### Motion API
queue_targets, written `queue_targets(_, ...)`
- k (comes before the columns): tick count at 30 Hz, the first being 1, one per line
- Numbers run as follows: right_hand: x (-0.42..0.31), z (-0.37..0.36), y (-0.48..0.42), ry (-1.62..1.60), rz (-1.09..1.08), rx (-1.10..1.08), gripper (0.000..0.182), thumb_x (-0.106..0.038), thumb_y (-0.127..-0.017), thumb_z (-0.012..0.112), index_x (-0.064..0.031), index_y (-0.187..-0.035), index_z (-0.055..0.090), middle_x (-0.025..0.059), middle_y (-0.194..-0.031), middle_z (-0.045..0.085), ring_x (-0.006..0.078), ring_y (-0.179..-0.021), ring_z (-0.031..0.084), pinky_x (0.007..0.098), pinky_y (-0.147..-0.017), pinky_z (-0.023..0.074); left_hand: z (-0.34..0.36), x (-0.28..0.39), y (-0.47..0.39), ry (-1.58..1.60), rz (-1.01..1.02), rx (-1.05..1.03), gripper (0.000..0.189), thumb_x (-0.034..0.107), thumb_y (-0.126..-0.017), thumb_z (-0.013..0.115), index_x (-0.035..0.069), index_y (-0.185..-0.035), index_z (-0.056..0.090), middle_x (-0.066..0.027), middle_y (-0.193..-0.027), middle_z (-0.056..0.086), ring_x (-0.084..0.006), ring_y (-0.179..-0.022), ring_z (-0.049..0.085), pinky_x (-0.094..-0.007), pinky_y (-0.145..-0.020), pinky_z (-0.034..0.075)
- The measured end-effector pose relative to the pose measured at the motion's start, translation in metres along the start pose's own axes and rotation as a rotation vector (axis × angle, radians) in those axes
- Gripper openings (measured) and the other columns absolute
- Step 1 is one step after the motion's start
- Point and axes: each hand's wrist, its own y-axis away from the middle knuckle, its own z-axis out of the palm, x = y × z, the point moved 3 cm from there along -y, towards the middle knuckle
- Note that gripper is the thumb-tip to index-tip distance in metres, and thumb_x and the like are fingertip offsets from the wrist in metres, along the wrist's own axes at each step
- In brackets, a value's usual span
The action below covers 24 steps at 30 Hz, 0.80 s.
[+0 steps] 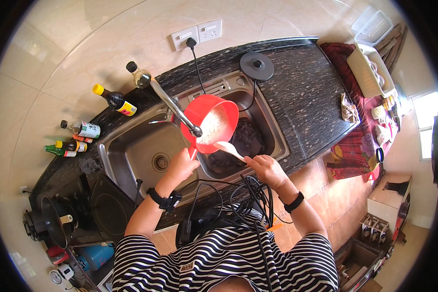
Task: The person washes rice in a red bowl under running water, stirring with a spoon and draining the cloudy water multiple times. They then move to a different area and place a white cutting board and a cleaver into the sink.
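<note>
My left hand (180, 166) grips the handle of a red plastic ladle-like pot (191, 109), which is tilted above the double-bowl steel sink (113, 146). Whitish, grainy contents (215, 124) lie inside the pot. In my right hand (266, 169) is the handle of a white spoon (229, 149), whose head touches or overlaps the pot's near rim. The chrome faucet (175, 107) reaches over the pot; whether water runs from it I cannot tell. Beneath, a dark plastic bag (246, 138) lies in the right bowl.
Sauce bottles (126, 106) line the counter's left side. A black round lid (257, 66) sits behind the right bowl. A corded plug (191, 43) is in the wall socket. Black cables (253, 193) hang before my body. An induction cooker (111, 211) stands at left, a cloth-covered table (346, 153) at right.
</note>
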Motion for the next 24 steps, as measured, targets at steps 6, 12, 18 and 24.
queue_targets(6,0.001,0.002,0.0,0.005,0.01,-0.017,0.032,-0.005,-0.076,0.064,-0.0007,-0.107,0.061,0.0092,-0.075,0.056,0.0281,-0.069,0.06,0.0373,-0.064,0.0499,0.0,0.0,-0.001,-0.023,0.007,0.016,0.024,0.016,-0.071,0.063,-0.002,-0.083,0.052,-0.0141,-0.056,0.058,-0.0262,-0.049,0.063,-0.0376,-0.049,0.048)
queue_targets(12,0.002,0.003,0.0,-0.006,0.006,-0.01,0.032,-0.004,-0.075,0.064,-0.0006,-0.107,0.061,0.0094,-0.075,0.055,0.0283,-0.069,0.059,0.0375,-0.064,0.0497,-0.002,0.005,0.001,-0.035,-0.006,0.005,0.025,0.016,-0.071,0.064,-0.002,-0.084,0.053,-0.016,-0.059,0.059,-0.0283,-0.051,0.064,-0.0391,-0.051,0.049)
queue_targets(18,0.003,0.004,0.001,-0.003,-0.003,-0.013,0.034,-0.003,-0.074,0.063,-0.0004,-0.108,0.061,0.0096,-0.075,0.055,0.0285,-0.069,0.06,0.0374,-0.064,0.0498,0.002,-0.009,-0.008,-0.058,0.053,0.005,0.032,0.015,-0.075,0.067,-0.005,-0.089,0.048,-0.0117,-0.06,0.056,-0.0198,-0.045,0.058,-0.0329,-0.039,0.046)
queue_targets(24,0.003,0.005,0.001,-0.006,-0.001,-0.009,0.035,-0.002,-0.073,0.063,-0.0008,-0.108,0.061,0.0092,-0.075,0.055,0.0284,-0.069,0.06,0.0373,-0.065,0.0501,0.001,-0.006,-0.005,-0.072,0.065,0.065,0.03,0.019,-0.07,0.066,-0.003,-0.087,0.054,-0.0229,-0.07,0.062,-0.0386,-0.068,0.065,-0.044,-0.062,0.05)
